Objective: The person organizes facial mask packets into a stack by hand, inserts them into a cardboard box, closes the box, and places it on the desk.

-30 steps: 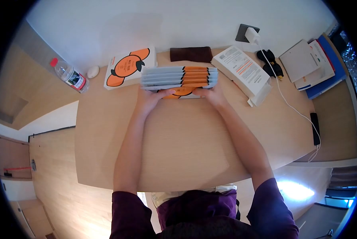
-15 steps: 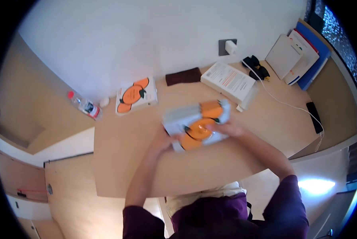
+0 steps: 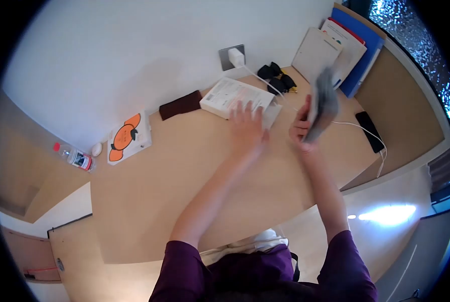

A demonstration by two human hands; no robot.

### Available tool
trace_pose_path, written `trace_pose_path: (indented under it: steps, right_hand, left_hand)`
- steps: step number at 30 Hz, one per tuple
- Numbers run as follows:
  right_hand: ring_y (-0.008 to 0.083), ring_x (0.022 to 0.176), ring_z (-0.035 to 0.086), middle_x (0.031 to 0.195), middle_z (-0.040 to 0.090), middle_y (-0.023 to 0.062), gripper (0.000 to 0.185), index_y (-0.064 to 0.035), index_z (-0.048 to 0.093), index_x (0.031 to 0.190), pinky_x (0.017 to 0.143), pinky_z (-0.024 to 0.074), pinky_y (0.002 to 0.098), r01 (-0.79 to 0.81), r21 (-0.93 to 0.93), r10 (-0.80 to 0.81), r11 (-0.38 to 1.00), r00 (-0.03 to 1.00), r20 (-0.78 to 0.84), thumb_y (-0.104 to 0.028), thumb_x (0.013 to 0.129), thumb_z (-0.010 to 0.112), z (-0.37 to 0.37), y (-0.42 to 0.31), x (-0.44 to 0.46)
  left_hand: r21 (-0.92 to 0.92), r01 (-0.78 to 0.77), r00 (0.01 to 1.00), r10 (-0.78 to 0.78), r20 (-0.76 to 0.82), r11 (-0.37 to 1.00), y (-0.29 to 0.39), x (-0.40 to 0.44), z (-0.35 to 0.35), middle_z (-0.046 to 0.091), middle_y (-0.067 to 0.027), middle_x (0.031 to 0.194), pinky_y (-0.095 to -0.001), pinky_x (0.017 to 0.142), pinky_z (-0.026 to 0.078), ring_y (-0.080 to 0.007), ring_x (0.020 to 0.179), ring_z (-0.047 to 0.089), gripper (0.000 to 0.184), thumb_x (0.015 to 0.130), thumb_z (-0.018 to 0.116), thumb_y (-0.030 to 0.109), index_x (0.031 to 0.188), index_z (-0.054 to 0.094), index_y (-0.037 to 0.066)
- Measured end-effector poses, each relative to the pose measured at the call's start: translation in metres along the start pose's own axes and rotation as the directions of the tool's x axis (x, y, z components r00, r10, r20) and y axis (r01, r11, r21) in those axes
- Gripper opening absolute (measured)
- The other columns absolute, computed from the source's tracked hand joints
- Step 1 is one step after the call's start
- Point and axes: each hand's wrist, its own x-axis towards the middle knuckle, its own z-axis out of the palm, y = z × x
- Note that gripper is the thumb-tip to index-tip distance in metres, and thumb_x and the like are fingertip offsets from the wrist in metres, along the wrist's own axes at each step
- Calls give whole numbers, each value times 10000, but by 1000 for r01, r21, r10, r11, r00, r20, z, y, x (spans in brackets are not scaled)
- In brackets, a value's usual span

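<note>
My right hand [image 3: 303, 128] is closed round a stack of packets [image 3: 324, 105], held up on edge over the right part of the desk and blurred by motion. With its fingers spread, my left hand [image 3: 247, 128] is at the near edge of a white box with printed text [image 3: 237, 95]. Whether the fingertips touch the box is hard to tell. The box lies flat, and its flap stands open at the right end, between my two hands.
On the desk [image 3: 159, 201] are a white box with orange fruit print [image 3: 129, 138], a dark pouch [image 3: 181, 104], black sunglasses [image 3: 277, 78], a black phone-like item [image 3: 370, 132] with a white cable, and folders [image 3: 355, 48]. A bottle [image 3: 76, 158] lies left.
My left hand has let go of the packets and moved to the white text box. My right hand has carried the packets rightward and turned them on edge. The view has swung right.
</note>
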Motion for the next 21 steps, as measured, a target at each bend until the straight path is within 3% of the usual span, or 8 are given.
trace_pose_path:
  steps: [2,7,9,11,14,16,19,21]
  right_hand:
    - [205,676,609,1123,661,93,464,-113,578,1226,495,449,297,56,-57,-67,997,977,-204,-423,882,589,-4,1,-5]
    - [220,876,637,1139,648,100,439,-87,548,1242,521,469,316,-46,125,55,991,996,-69,-365,905,580,-17,12,1]
    - [236,958,640,1147,644,100,416,-84,551,1235,603,506,352,-71,42,75,997,994,-79,-347,914,574,-7,27,1]
    - [264,976,657,1107,659,90,376,-90,571,1214,746,539,409,-119,-70,111,990,988,-106,-326,921,563,9,44,0]
    - [272,1110,589,1244,580,112,422,-53,516,1265,937,501,432,-196,-201,167,960,974,-154,-302,928,570,6,60,-10]
    - [285,1202,536,1324,532,144,490,-13,448,1325,1049,425,432,-244,-238,151,940,924,-351,-262,926,585,7,69,-17]
    - [294,1197,541,1321,530,163,505,-1,445,1325,1037,437,443,-380,-314,235,870,879,-414,-257,917,598,10,85,-18]
    - [297,1178,557,1310,531,187,527,16,432,1327,1018,456,449,-476,-273,326,836,831,-451,-226,900,622,14,93,-18]
  left_hand:
    - [-32,74,995,-72,70,997,-6,0,12,467,-140,1374,-408,996,419,-371,1333,351,419,824,596,153,1226,513,68]
    - [-331,266,954,-199,224,905,-42,-12,-39,540,-112,1331,-381,936,460,-290,1236,497,342,852,540,94,1195,538,84]
    - [-660,523,834,-485,264,540,-40,-14,-78,604,-75,1244,-325,837,491,-185,1057,602,264,893,503,64,1149,559,96]
    - [-695,347,912,-398,95,629,-78,-17,-107,631,-58,1175,-263,753,482,-109,937,611,202,932,477,49,1115,561,75]
    - [-624,332,882,-467,-60,707,-99,-31,-157,661,-60,1079,-212,641,468,-90,918,610,145,951,469,48,1067,557,48]
    - [-581,363,831,-536,-153,729,-102,-47,-187,670,-73,1065,-186,602,456,-92,894,620,119,952,471,47,1037,554,37]
    - [-405,190,850,-356,-387,894,-117,-84,-197,666,-105,1086,-172,570,456,-121,914,645,85,947,474,44,983,550,39]
    - [-90,151,892,-175,-416,984,-130,-110,-192,671,-53,1092,-219,575,508,-177,941,675,132,828,559,-20,913,567,82]
